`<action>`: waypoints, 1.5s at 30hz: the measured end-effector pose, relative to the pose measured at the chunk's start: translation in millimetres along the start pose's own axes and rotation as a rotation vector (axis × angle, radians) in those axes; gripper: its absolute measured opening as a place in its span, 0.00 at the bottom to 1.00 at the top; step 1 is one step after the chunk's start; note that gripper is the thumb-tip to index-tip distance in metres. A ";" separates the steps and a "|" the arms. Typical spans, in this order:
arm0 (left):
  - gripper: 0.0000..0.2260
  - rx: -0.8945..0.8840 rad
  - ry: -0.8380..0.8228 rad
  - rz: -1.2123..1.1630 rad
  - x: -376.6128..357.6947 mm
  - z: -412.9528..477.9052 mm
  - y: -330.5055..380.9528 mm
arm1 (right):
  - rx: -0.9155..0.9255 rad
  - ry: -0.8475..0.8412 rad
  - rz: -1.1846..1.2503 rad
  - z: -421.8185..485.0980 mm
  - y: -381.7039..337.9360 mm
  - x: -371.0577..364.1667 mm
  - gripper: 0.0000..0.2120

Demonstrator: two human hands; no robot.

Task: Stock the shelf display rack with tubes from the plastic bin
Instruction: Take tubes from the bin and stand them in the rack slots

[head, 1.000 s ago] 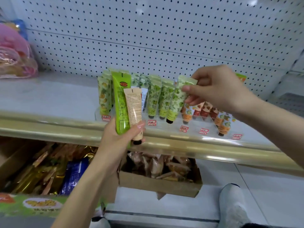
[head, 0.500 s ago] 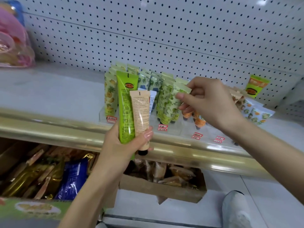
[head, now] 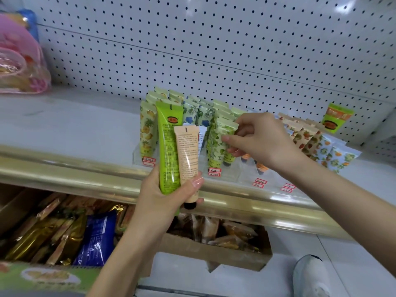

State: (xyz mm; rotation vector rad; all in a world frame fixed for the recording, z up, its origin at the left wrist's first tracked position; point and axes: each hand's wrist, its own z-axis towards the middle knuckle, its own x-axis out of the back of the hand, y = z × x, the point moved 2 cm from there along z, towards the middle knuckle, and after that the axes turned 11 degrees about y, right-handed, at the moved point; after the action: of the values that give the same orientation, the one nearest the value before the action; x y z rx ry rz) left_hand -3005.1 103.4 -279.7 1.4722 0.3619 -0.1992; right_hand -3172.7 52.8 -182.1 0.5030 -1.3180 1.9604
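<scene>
Partly, the right hand [head: 262,143], pinching a leaf-print tube [head: 219,146], hides orange tubes [head: 260,166].

A lime-green tube [head: 169,146] is seen near, with a peach tube [head: 187,155] capped in black beside it. Farther back, yellow pineapple-print tubes [head: 146,131] are shown left, blue-flower tubes [head: 194,116] behind, a green leaf-print tube [head: 216,146] centre, red strawberry-print tubes [head: 304,138] right. The white pegboard [head: 235,39] is dotted black, and the shelf edge [head: 85,168] is trimmed gold.
</scene>
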 end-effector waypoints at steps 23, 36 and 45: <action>0.16 0.011 0.025 -0.035 -27.9 -18.0 -11.2 | -0.084 -0.050 0.192 -53.2 -18.1 0.6 0.18; 0.14 0.073 -0.094 -0.011 -66.3 -40.3 -24.0 | -0.020 0.073 -0.076 -75.5 6.8 33.8 0.20; 0.15 0.322 -0.169 -0.250 -74.8 -52.8 -22.8 | -0.182 -0.084 0.320 -76.7 21.0 51.9 0.09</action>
State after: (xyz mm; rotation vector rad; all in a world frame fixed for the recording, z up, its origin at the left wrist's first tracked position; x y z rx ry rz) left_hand -3088.8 147.1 -277.3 1.7099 0.3887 -0.6019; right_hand -3217.9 135.7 -192.3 0.3030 -1.6981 2.0624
